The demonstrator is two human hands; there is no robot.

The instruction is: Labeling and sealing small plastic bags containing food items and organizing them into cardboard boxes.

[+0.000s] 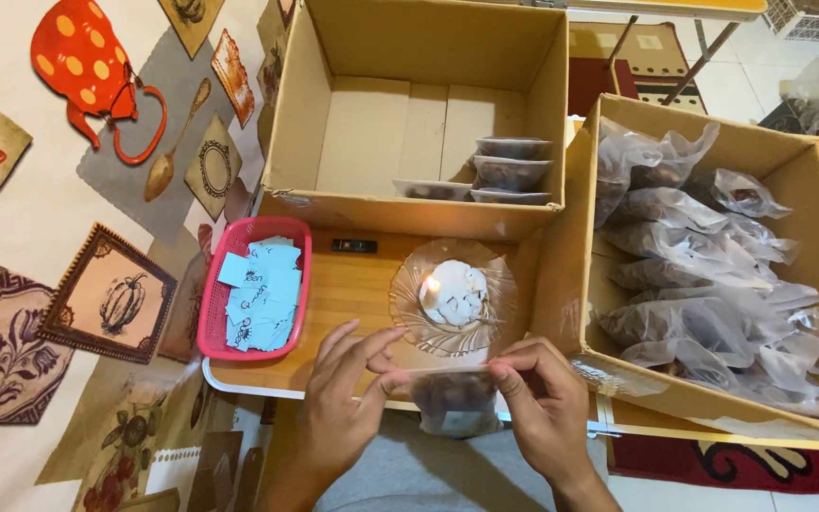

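Left hand [338,403] and right hand [544,412] pinch the top edge of a small, soft, light clear plastic bag [455,403] of dark pieces, best held there.

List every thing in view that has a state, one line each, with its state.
small plastic bag: filled, held at its top by both hands
left hand: pinching the bag
right hand: pinching the bag
candle: lit, in the glass dish
back box: open
right box: open, full of bags
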